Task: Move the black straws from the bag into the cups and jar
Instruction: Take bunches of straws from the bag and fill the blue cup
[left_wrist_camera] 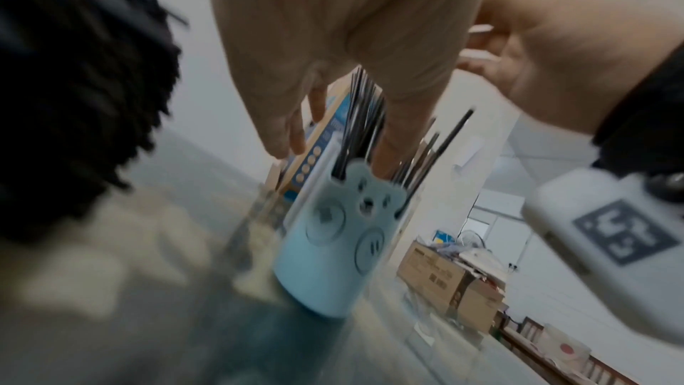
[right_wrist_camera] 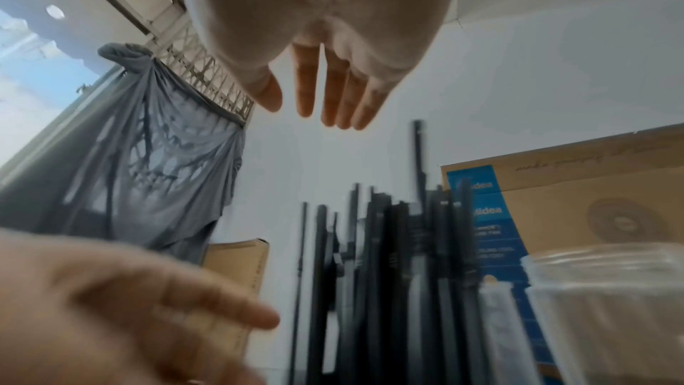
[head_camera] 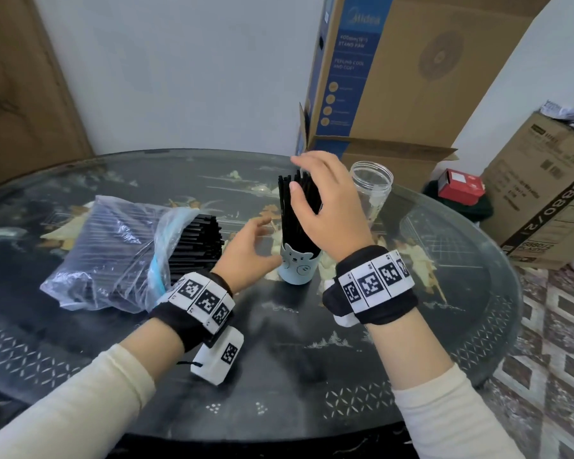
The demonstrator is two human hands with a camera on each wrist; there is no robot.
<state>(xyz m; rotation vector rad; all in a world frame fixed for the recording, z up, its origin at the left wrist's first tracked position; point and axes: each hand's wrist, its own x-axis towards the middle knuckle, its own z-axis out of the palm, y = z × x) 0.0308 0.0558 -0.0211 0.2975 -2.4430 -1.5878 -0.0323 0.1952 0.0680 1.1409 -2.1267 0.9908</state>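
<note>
Up above one pale-blue bear-faced cup (head_camera: 298, 265), the right hand (head_camera: 325, 207) hovers with straight fingers, holding nothing, by the thin black straws (head_camera: 297, 207) upright inside. Left hand (head_camera: 246, 251), relaxed and empty, sits just left of it. One clear plastic jar (head_camera: 371, 190) stands far right; one crinkled bag (head_camera: 113, 253) of straws lies left.

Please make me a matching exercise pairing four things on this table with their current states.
Things:
1. bag
2. blue cup
3. jar
4. right hand

States:
A. empty, upright
B. open, above the straws in the cup
C. lying on its side, straws sticking out
D. upright, full of straws

Pairs: 1-C, 2-D, 3-A, 4-B
</note>
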